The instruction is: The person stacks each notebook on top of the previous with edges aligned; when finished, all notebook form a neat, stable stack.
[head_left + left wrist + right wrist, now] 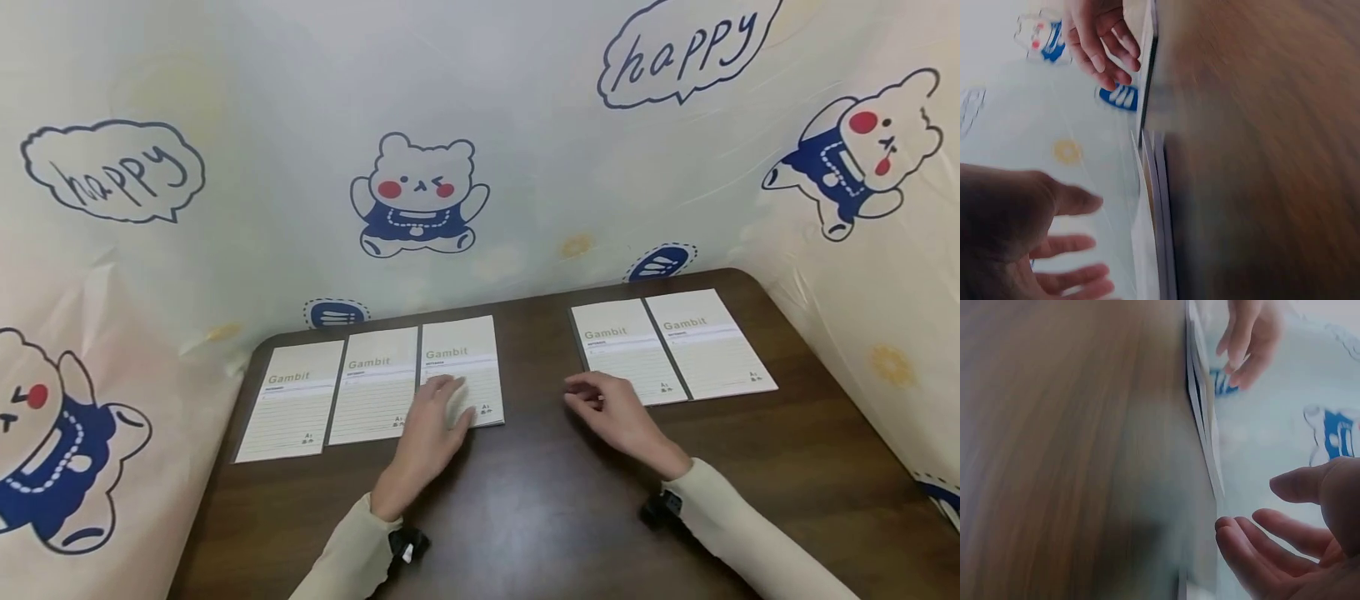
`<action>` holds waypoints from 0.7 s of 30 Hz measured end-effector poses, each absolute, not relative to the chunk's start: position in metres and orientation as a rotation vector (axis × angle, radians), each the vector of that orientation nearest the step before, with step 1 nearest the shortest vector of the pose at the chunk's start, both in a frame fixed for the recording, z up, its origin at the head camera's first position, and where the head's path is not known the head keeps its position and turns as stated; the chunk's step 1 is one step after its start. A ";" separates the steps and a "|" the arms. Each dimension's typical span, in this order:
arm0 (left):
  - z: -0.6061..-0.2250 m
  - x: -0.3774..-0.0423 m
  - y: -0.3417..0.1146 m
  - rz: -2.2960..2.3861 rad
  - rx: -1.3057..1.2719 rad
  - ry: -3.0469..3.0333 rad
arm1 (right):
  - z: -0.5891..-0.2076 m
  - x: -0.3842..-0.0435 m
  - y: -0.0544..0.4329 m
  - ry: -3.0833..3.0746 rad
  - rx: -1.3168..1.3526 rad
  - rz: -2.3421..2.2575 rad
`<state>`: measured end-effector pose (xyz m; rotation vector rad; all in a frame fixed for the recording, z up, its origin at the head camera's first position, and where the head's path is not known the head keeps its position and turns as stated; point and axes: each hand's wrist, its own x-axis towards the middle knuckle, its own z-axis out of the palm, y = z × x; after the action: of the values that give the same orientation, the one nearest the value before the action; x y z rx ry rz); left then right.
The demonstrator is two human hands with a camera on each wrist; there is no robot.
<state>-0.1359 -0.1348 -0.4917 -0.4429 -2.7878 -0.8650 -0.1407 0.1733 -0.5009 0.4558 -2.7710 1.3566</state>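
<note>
Three white "Gambit" notebooks with ruled covers lie side by side at the left of the table: a left one (288,408), a middle one (367,400) and a right one (465,333). Over the lower part of that right notebook is my left hand (431,429), fingers loosely spread and holding nothing. In the left wrist view its thumb and fingers are apart, above the notebooks' edges (1163,237). My right hand (618,412) hovers by the lower left corner of another notebook (615,354), fingers loosely bent and empty. One more notebook (708,342) adjoins that one.
The dark brown wooden table (510,508) has rounded back corners. Behind it and at both sides hangs a pale sheet (300,208) printed with bears and "happy" bubbles. A strip of table separates the two notebook groups. Small black devices (408,544) are worn at both wrists.
</note>
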 end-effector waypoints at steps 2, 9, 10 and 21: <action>-0.490 -0.138 -0.123 -0.833 -0.605 -2.781 | -0.500 -0.138 0.191 -2.767 0.449 1.307; -0.497 -0.146 -0.072 -0.547 -1.135 -2.852 | -0.502 -0.124 0.247 -2.857 0.361 1.004; -0.497 -0.147 -0.065 -0.508 -1.192 -2.855 | -0.503 -0.121 0.253 -2.871 0.348 0.972; -0.507 -0.146 0.002 -0.258 -1.471 -2.873 | -0.513 -0.100 0.287 -3.077 0.310 0.826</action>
<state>-0.1463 0.0024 -0.5067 -1.4710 -2.8732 -0.2579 -0.1004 0.2874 -0.5133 0.3098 -3.0772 0.8258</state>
